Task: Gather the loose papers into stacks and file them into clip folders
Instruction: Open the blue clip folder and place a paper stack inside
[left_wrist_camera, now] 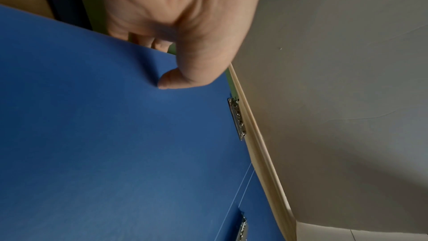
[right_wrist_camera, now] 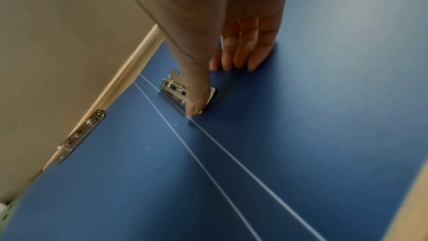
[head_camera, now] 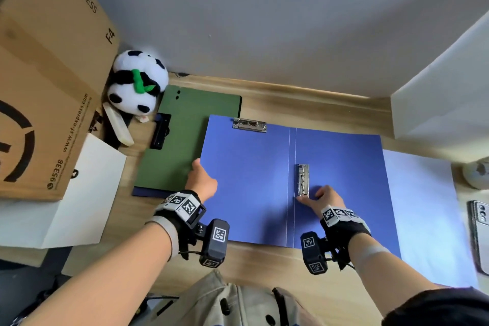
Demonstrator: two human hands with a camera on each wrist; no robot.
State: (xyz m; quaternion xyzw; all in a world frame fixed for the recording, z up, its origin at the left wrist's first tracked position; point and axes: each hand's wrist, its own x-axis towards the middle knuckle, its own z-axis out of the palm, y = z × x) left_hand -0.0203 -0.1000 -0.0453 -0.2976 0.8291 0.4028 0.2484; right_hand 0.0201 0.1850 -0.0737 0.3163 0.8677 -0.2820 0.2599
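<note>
A blue clip folder [head_camera: 251, 180] lies spread flat on the wooden desk [head_camera: 264, 259], inside up. One metal clip [head_camera: 249, 125] sits at the top of its left panel, and a second clip [head_camera: 303, 180] runs along the spine. My left hand [head_camera: 201, 177] pinches the left cover's outer edge, thumb on top [left_wrist_camera: 185, 61] and fingers underneath. My right hand [head_camera: 322, 197] rests on the right panel with straight fingers [right_wrist_camera: 243, 52], its thumb tip touching the near end of the spine clip [right_wrist_camera: 173, 87]. White papers [head_camera: 87, 193] lie at the left.
A green clipboard [head_camera: 185, 135] lies half under the folder's left side. A cardboard box [head_camera: 47, 87] and a plush panda [head_camera: 137, 82] stand at the back left. A pale sheet [head_camera: 423, 206] lies under the folder's right edge, with a phone [head_camera: 480, 233] beyond it.
</note>
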